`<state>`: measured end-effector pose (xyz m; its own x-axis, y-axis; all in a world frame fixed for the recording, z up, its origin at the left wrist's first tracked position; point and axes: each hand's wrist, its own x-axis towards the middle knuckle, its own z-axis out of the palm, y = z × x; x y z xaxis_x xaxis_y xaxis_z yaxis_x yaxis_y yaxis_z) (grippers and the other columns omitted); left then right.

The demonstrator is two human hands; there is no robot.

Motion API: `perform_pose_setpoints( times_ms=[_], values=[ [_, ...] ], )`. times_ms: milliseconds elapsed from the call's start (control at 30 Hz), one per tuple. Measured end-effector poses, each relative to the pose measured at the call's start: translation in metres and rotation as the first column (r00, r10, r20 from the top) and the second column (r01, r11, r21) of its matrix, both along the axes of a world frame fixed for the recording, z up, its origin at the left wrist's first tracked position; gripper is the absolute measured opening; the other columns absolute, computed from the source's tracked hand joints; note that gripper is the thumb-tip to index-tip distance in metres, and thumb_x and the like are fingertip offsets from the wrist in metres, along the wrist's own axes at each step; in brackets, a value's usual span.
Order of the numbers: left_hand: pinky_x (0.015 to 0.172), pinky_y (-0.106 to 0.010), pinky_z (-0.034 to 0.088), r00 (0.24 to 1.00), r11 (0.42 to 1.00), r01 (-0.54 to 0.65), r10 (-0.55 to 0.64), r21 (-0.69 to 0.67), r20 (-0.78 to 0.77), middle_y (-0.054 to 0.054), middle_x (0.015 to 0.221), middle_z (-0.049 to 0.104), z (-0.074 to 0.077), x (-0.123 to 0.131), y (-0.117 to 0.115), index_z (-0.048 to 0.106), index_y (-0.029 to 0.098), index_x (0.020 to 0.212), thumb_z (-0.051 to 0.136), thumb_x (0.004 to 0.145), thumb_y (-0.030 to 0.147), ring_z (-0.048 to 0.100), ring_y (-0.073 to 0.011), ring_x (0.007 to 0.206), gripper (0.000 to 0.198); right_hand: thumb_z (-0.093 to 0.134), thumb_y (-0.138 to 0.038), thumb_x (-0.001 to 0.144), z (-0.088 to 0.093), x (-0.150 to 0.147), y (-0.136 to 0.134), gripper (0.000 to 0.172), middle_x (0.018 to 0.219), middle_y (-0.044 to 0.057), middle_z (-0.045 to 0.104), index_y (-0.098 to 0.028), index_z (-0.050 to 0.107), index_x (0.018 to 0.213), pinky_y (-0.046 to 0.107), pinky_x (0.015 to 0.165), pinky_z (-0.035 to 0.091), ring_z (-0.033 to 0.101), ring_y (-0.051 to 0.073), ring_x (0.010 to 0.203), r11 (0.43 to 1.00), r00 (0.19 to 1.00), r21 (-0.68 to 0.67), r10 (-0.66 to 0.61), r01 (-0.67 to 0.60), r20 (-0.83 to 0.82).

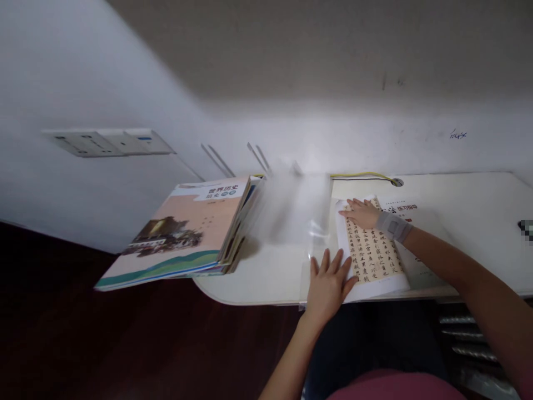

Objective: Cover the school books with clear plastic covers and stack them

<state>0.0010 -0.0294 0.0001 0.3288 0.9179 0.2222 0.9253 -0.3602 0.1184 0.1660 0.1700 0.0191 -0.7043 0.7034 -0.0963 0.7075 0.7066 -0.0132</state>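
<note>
Hands well apart, both open and flat, no clamp on anything! Left hand (327,289) down at lower centre, fingers fanned across the near edge of a calligraphy sheet (372,247). Right hand (360,214) pinning the sheet's top end, grey wrist support (392,226) just behind it. Nice wide contact at two far-apart spots, good for keeping the sheet square and unwrinkled. Just left, a clear plastic sleeve (291,208), edges lost in blur. Beneath the sheet, a practice-guide booklet (416,261) on the white desk (478,194). Farther left, a stack of textbooks (179,233) jutting past the desk's rounded end.
</note>
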Motion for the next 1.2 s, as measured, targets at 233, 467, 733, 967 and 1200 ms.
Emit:
perform_pose_setpoints(
  times_ms=[233, 467, 733, 967, 1200],
  values=[
    [0.099, -0.066, 0.030, 0.999, 1.000, -0.021, 0.022, 0.022, -0.031, -0.008, 0.143, 0.041, -0.002, 0.001, -0.001, 0.047, 0.025, 0.132, 0.041, 0.089, 0.047, 0.034, -0.0395, 0.130, 0.049, 0.026, -0.053, 0.093, -0.011, -0.005, 0.020, 0.056, 0.154, 0.011, 0.011, -0.030, 0.027, 0.144, 0.058, 0.104, 0.017, 0.016, 0.034, 0.138, 0.998, 0.998, -0.038, -0.049, 0.047, -0.040],
    [0.097, -0.067, 0.030, 0.999, 1.000, 0.000, 0.002, 0.031, -0.048, -0.011, 0.143, 0.040, -0.004, -0.001, 0.000, 0.046, 0.022, 0.132, 0.039, 0.090, 0.048, 0.035, -0.0401, 0.130, 0.051, 0.020, -0.059, 0.091, -0.017, -0.012, 0.029, 0.065, 0.154, 0.014, 0.003, -0.027, 0.012, 0.147, 0.060, 0.104, 0.017, 0.009, 0.035, 0.139, 0.999, 0.998, -0.042, -0.029, 0.027, -0.054],
    [0.098, -0.066, 0.032, 0.999, 0.999, -0.003, 0.004, 0.041, -0.040, -0.011, 0.142, 0.041, -0.004, -0.003, 0.001, 0.049, 0.022, 0.130, 0.043, 0.089, 0.047, 0.036, -0.0387, 0.130, 0.049, 0.034, -0.055, 0.090, 0.007, -0.016, 0.022, 0.059, 0.152, 0.014, 0.018, -0.026, 0.032, 0.142, 0.059, 0.104, 0.018, 0.017, 0.034, 0.138, 0.996, 0.996, -0.032, 0.088, -0.087, 0.027],
    [0.104, -0.064, 0.026, 0.999, 0.995, -0.052, 0.051, 0.082, 0.013, -0.013, 0.144, 0.037, 0.002, 0.012, 0.000, 0.048, 0.018, 0.131, 0.040, 0.091, 0.026, 0.026, -0.0354, 0.135, 0.041, 0.022, -0.047, 0.095, -0.001, 0.079, -0.032, 0.056, 0.150, 0.013, 0.027, -0.017, 0.032, 0.142, 0.039, 0.105, 0.031, 0.024, 0.022, 0.137, 0.976, 0.923, 0.094, -0.150, 0.195, -0.355],
    [0.103, -0.052, 0.036, 0.979, 0.997, 0.017, -0.002, -0.070, 0.203, -0.024, 0.143, 0.033, -0.003, 0.089, 0.019, 0.028, 0.005, 0.141, 0.030, 0.093, 0.045, 0.027, -0.0320, 0.135, 0.062, 0.023, -0.046, 0.094, -0.040, 0.151, -0.072, 0.055, 0.150, 0.011, 0.026, -0.021, 0.031, 0.143, 0.053, 0.106, 0.024, 0.023, 0.027, 0.137, 0.921, 0.934, 0.165, -0.339, 0.353, -0.110]
  ],
)
